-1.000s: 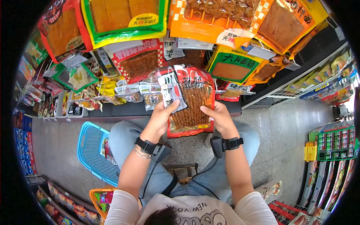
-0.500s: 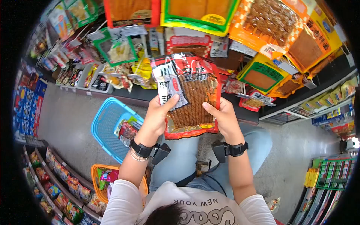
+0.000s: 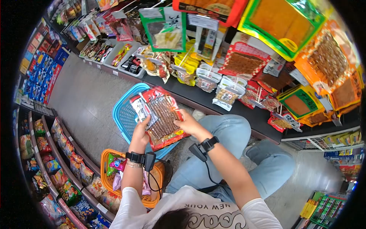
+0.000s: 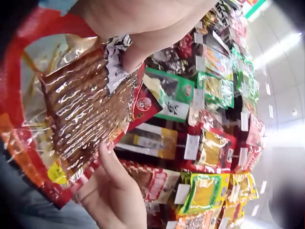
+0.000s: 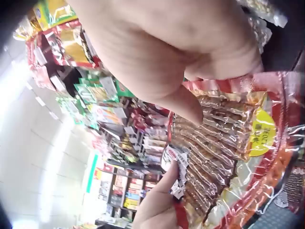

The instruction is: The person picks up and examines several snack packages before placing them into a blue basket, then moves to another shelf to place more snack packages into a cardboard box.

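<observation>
A red-edged clear snack packet [image 3: 162, 118] with rows of brown sticks inside is held by both hands, tilted, over the blue basket [image 3: 119, 122]. My left hand [image 3: 140, 133] grips its left edge, thumb on the front by the white label. On the right edge, my right hand [image 3: 190, 124] pinches it with the thumb across the front. The left wrist view shows the same packet [image 4: 86, 109] close up, with its shiny wrapping. A yellow sticker on the packet [image 5: 263, 133] appears in the right wrist view. Most of the basket's inside is hidden behind the packet.
An orange basket [image 3: 105, 168] with colourful snack bags stands by my left side. Hanging packets and a low black shelf edge [image 3: 206, 102] run along the front. Curved snack shelves [image 3: 68, 168] rise at the left. My bent knees [image 3: 228, 128] are to the right of the packet.
Both hands have carried the packet left and lowered it from in front of the shelf to over the blue basket. The head view has turned left, and my body leans that way.
</observation>
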Demonstrator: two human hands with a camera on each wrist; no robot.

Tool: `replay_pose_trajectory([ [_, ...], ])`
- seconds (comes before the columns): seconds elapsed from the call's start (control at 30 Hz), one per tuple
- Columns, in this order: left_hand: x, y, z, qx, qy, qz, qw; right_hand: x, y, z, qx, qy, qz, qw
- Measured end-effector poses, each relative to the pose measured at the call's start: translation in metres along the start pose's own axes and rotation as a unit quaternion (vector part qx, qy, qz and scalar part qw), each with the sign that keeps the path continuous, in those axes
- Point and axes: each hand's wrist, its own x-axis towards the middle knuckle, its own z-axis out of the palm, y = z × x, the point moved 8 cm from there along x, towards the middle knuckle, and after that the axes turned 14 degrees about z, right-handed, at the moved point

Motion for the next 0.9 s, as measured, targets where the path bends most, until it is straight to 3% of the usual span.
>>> replay_pose_trajectory([
  [0.1,0.016,-0.021,-0.069,0.003,0.067,-0.028,0.997,0.006,0.001,0.021,-0.139,-0.023,0.088,0.986],
  [0.13,0.012,-0.025,-0.083,0.018,0.096,-0.045,0.994,0.01,0.005,0.026,-0.151,0.006,0.059,0.987],
  [0.23,0.008,-0.039,-0.104,0.057,0.093,-0.078,0.991,0.018,0.014,0.047,-0.217,-0.024,0.09,0.972],
  [0.27,0.009,-0.042,-0.108,0.063,0.095,-0.081,0.99,0.029,0.029,0.054,-0.202,-0.024,0.058,0.977],
  [0.37,0.012,-0.049,-0.119,0.105,0.128,-0.09,0.982,0.048,0.062,0.062,-0.208,-0.03,0.1,0.972],
  [0.47,0.047,-0.096,-0.185,0.106,0.132,-0.123,0.978,0.058,0.084,0.063,-0.111,-0.053,0.206,0.971],
  [0.6,0.066,-0.13,-0.206,0.041,0.227,-0.166,0.959,0.073,0.114,0.068,-0.118,-0.025,0.187,0.975],
  [0.7,0.097,-0.152,-0.221,0.068,0.181,-0.1,0.976,0.08,0.124,0.068,-0.128,0.019,0.153,0.98],
  [0.83,0.096,-0.159,-0.203,0.081,0.249,-0.126,0.957,0.084,0.112,0.061,-0.103,0.031,0.135,0.985],
  [0.9,0.108,-0.175,-0.219,0.123,0.195,-0.119,0.966,0.086,0.109,0.058,-0.072,0.053,0.121,0.989],
])
